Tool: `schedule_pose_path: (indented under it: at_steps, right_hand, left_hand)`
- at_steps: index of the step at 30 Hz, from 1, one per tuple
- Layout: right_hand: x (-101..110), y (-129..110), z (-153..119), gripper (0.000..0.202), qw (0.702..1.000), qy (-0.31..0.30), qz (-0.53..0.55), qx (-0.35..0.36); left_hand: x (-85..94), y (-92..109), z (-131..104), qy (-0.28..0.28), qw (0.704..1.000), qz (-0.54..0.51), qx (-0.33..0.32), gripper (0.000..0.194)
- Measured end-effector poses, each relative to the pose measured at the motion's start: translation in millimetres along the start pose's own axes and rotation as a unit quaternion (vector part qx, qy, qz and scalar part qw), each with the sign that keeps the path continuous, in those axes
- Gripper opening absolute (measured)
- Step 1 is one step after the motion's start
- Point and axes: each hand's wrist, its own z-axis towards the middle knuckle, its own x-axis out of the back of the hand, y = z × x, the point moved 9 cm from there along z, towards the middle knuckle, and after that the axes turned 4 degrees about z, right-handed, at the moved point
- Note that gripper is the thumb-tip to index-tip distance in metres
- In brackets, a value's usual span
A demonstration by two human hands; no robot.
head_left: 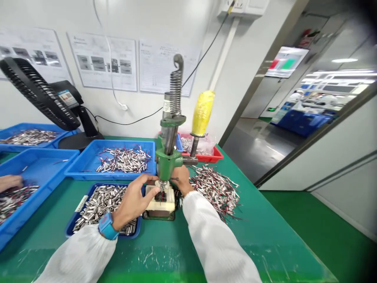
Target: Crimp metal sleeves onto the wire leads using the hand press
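Observation:
A green hand press (167, 165) with a coil spring and a yellow-wrapped lever handle (203, 114) stands in front of me. My left hand (136, 199) reaches to its die, thumb and forefinger curled in from the left just under the ram; whatever they pinch is too small to make out. A cream-coloured block (166, 205) forms the press base, with dark wires at its middle. My right hand (182, 179) is behind the press on its right side, its fingers hidden, beside a pile of small metal parts with red and black wires (216, 188).
Left of the press sit a dark blue tray of metal cylinders (136, 232) and a blue tray of wired parts (72, 173). Another person's hand (11, 182) is in the far-left blue tray (44, 186). A black fan (38, 92) and a red tray (219, 154) stand behind.

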Motion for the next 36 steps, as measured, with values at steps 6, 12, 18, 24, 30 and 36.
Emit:
schedule_pose_path:
  at_steps: [6,12,18,24,30,36]
  right_hand:
    - [33.8,22.5,-50.0,0.041,0.976,0.087,0.197,0.005]
    - [39.7,42.2,-109.2,0.05,0.912,0.09,0.397,-0.042]
    - [31.6,67.1,-148.9,0.057,0.845,0.101,0.502,-0.156]
    - [29.1,60.8,-158.6,0.057,0.827,0.108,0.524,-0.17]
    - [17.7,34.9,-163.3,0.049,0.836,0.099,0.525,-0.123]
    - [16.5,3.1,-168.1,0.037,0.849,0.162,0.499,-0.063]
  left_hand:
    - [-9.0,4.1,6.2,0.012,0.996,-0.09,0.017,0.007]
    - [-19.2,5.6,9.4,-0.125,0.974,-0.183,0.044,0.004]
    - [88.5,-23.8,24.9,0.105,0.991,0.076,-0.016,0.026]
    - [50.7,-64.1,0.8,-0.165,0.948,0.273,-0.007,0.021]
    - [22.8,-64.2,-4.8,-0.199,0.911,0.361,-0.035,0.023]
    - [15.8,-56.9,-2.8,-0.168,0.924,0.335,-0.068,0.021]
